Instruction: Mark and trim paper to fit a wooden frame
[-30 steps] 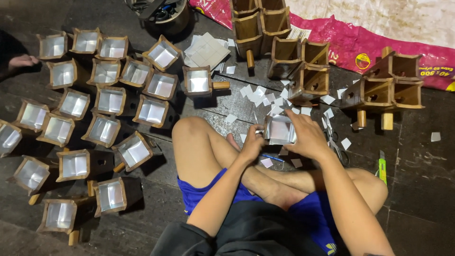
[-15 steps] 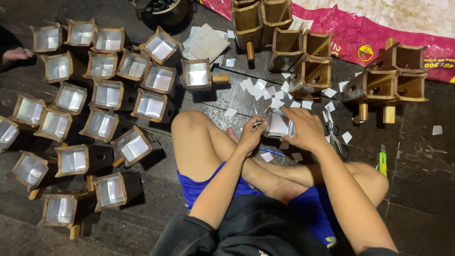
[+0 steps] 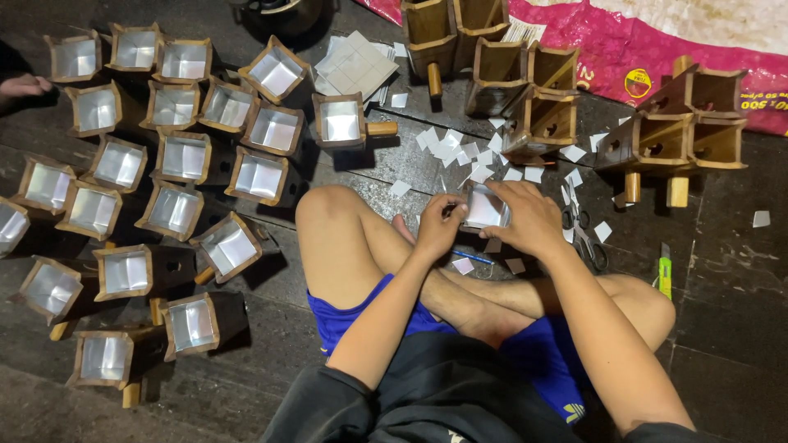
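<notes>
The small wooden box [image 3: 484, 207] sits just in front of the person's crossed legs. The right hand [image 3: 529, 217] grips its side. The left hand [image 3: 439, 226] pinches its edge. Best to keep the box steady and press gently.

a printed plastic sack [image 3: 657, 49] lies flat along the upper right of the frame — bright pink with a whitish panel at the top edge. on it sits a round yellow-and-red label [image 3: 635, 83], with yellow print at the far right.

Craft workshop floor, dark planks [image 3: 722, 271], foil-lined wooden boxes [image 3: 185, 156]
</notes>
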